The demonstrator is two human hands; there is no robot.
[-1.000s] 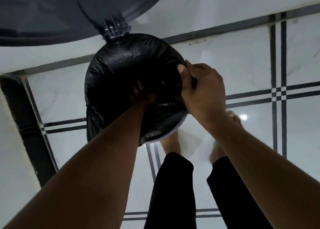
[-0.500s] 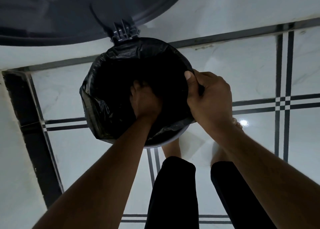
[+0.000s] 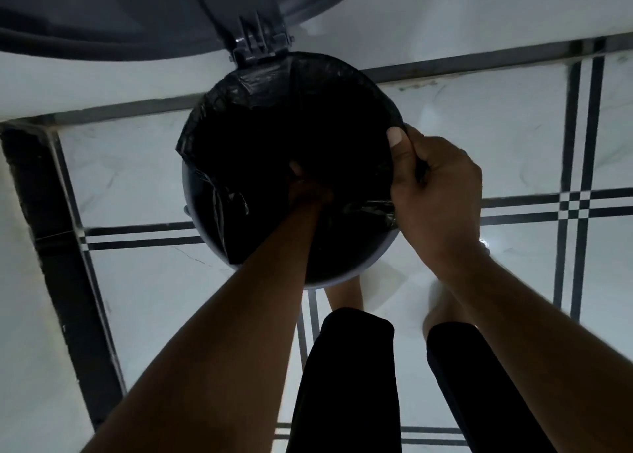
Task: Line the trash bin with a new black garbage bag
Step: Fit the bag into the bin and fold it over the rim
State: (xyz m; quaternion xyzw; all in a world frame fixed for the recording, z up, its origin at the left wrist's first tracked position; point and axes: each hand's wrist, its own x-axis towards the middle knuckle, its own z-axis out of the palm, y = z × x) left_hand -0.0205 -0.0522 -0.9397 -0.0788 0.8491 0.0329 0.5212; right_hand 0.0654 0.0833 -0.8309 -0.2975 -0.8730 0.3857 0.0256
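White tiled floor (image 3: 479, 127) under bin (image 3: 191, 209), bag (image 3: 260, 79) inside, right hand (image 3: 435, 192) pinching it, left hand (image 3: 305, 189) within, grip unclear.

Both forearms are bare, with no sleeves, watch or bands showing anywhere along them. The left hand (image 3: 306, 187) is mostly lost in deep shadow, so little of its surface can be made out. The right hand (image 3: 436, 192) wears no rings, and its thumbnail is short and plain. Lower in the view, the legs are covered by black trousers (image 3: 346, 377) ending in plain hems. The feet (image 3: 344, 297) below them are bare.
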